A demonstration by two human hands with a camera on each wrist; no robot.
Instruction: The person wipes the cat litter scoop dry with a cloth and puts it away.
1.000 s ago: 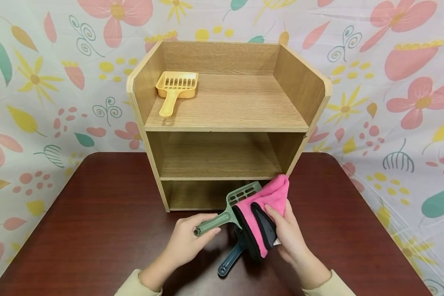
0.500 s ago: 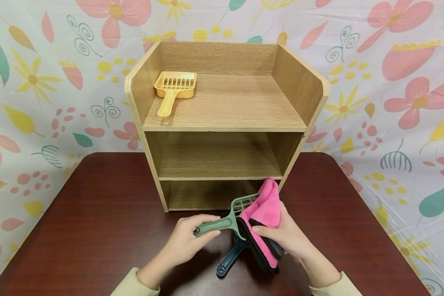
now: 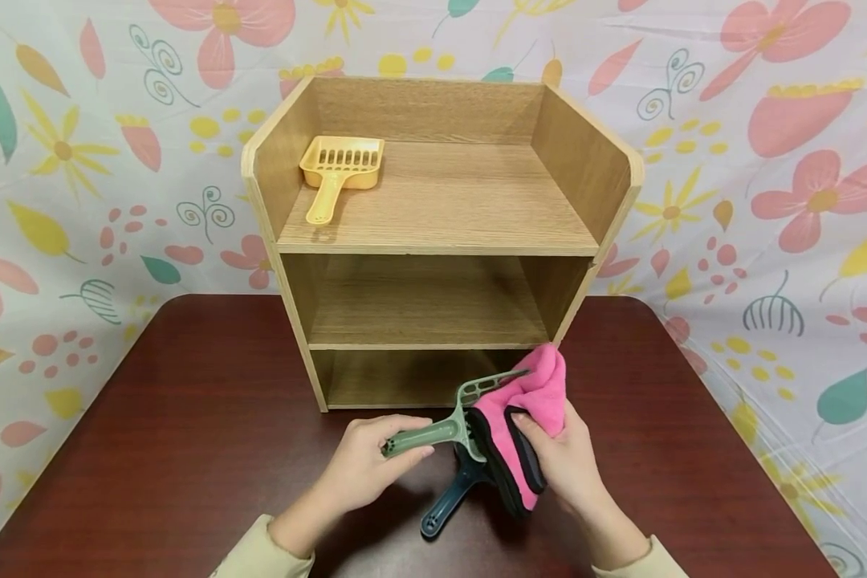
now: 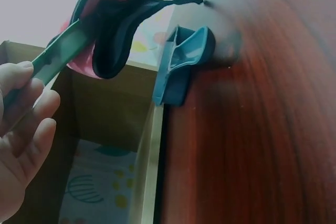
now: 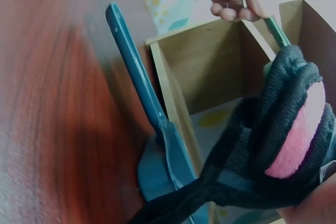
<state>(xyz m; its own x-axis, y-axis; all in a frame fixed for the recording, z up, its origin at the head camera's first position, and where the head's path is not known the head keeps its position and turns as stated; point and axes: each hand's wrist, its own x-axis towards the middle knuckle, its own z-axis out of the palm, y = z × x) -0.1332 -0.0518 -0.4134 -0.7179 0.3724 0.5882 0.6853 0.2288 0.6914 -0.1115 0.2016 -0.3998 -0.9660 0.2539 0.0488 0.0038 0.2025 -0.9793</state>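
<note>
While hands (image 3: 367, 466) (image 3: 567, 457) angle inward, gripping scoop (image 3: 428, 435), fabric (image 3: 542, 381)

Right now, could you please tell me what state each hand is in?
Left hand: closed, holding the green scoop by its handle.
Right hand: closed, gripping the pink-and-black cloth item.

- Pale beige, faintly greenish cloth left sleeve (image 3: 263, 552), long and loose around the arm, its plain edge ending on the forearm short of the wrist.
- Matching pale beige cloth right sleeve (image 3: 645, 560), only its plain end in view.
- Bare left hand (image 3: 367, 461), wrist uncovered.
- Bare right hand (image 3: 569, 461), wrist likewise uncovered.
</note>
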